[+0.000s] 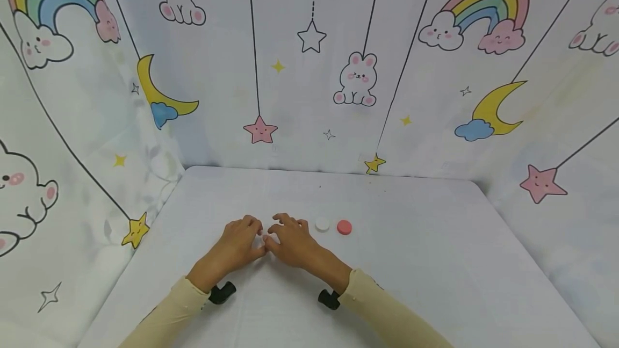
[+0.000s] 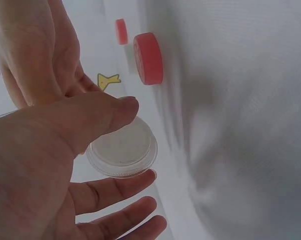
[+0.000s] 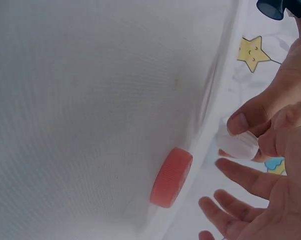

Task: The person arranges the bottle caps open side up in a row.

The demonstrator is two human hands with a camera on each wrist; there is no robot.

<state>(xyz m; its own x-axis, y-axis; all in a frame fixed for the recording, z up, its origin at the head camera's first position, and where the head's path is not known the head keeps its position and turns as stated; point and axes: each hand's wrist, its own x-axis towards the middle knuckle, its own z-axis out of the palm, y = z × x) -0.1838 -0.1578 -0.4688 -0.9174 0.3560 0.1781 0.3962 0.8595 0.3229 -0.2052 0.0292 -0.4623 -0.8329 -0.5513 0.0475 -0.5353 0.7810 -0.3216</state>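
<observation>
My left hand (image 1: 239, 243) pinches a small clear round lid (image 2: 121, 150) with its thumb, and the other fingers spread beneath. The right wrist view shows the same lid (image 3: 236, 144) standing tilted above the table. My right hand (image 1: 294, 241) is close beside it, fingers apart and loosely extended, its thumb (image 3: 271, 142) at the lid's edge. A red ribbed cap (image 3: 171, 177) is just past the hands; the left wrist view shows this cap (image 2: 148, 58) with a second red cap (image 2: 121, 31) behind it. Between the hands, the head view hides the held lid.
A white disc (image 1: 322, 224) and a red cap (image 1: 344, 227) lie side by side on the white tabletop (image 1: 425, 262), right of the hands. Printed cloth walls (image 1: 217, 69) stand behind and at both sides. Dark wrist-camera mounts (image 1: 222, 292) hang under the wrists.
</observation>
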